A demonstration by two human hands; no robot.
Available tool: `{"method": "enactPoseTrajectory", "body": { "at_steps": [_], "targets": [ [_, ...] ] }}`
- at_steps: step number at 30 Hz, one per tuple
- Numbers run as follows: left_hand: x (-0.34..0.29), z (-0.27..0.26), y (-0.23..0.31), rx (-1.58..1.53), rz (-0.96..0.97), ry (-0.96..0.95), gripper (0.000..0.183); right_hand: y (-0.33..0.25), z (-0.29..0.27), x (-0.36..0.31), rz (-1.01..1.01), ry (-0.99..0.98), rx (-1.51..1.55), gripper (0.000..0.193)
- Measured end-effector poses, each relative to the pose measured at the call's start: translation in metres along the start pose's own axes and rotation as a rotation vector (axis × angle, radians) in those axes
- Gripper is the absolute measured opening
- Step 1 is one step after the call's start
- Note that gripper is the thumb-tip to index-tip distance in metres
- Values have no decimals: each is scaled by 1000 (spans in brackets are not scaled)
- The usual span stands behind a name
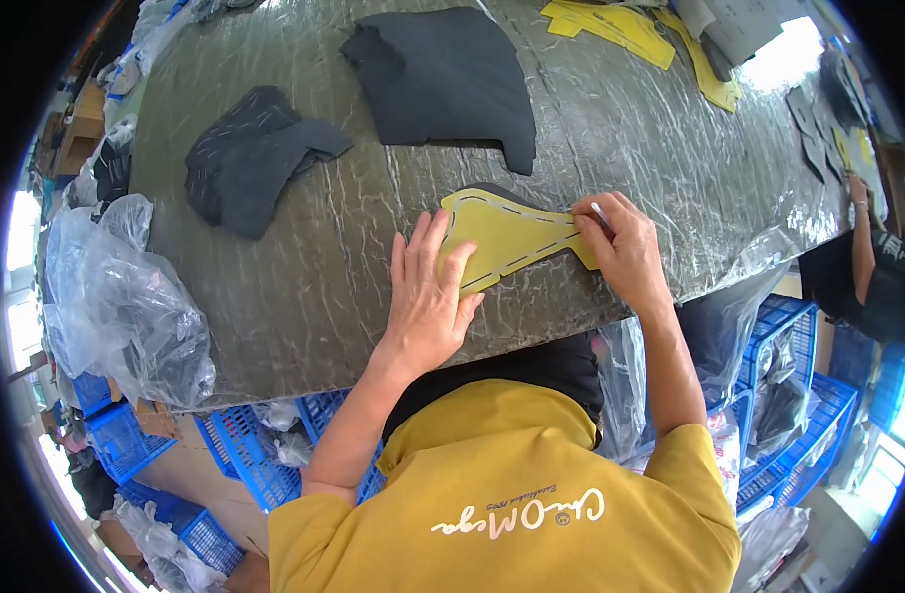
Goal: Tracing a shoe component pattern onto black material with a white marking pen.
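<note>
A yellow template (502, 235) with dashed slots along its edges lies on the table near its front edge. Beneath it a dark grey material piece (502, 190) peeks out along the far side. My left hand (423, 296) rests on the template's wide left end, fingers spread and pressing down. At the narrow right end, my right hand (627, 252) pinches a slim silvery pen (599, 211). The pen's tip is hidden behind the fingers, so I cannot tell whether it touches the template.
Dark grey pieces (452, 79) and a smaller dark pile (255, 158) lie farther back on the table (304, 316). More yellow templates (615, 32) are at the far right. Clear plastic bags (126, 296) hang left; blue crates (778, 336) stand below. Another person's arm (862, 237) shows at right.
</note>
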State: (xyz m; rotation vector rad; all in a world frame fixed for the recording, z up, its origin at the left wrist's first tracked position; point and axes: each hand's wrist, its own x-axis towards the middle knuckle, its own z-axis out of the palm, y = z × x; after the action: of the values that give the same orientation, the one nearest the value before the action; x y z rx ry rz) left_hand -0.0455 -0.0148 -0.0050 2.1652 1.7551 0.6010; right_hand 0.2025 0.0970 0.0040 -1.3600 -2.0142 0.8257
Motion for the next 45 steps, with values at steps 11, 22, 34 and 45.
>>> {"method": "enactPoseTrajectory", "body": {
  "at_steps": [11,22,34,45],
  "targets": [
    [-2,5,-4,-77,67,73,55,7,-11,-19,187,57,251,11],
    [45,-57,4,-81,264,344,46,-22,-46,6,176,105,776,18],
    [1,13,10,-10,34,88,45,7,-10,-27,-2,72,-70,19],
    [-24,13,15,-58,31,63,46,-5,-24,-63,1,-15,-159,41]
  ]
}}
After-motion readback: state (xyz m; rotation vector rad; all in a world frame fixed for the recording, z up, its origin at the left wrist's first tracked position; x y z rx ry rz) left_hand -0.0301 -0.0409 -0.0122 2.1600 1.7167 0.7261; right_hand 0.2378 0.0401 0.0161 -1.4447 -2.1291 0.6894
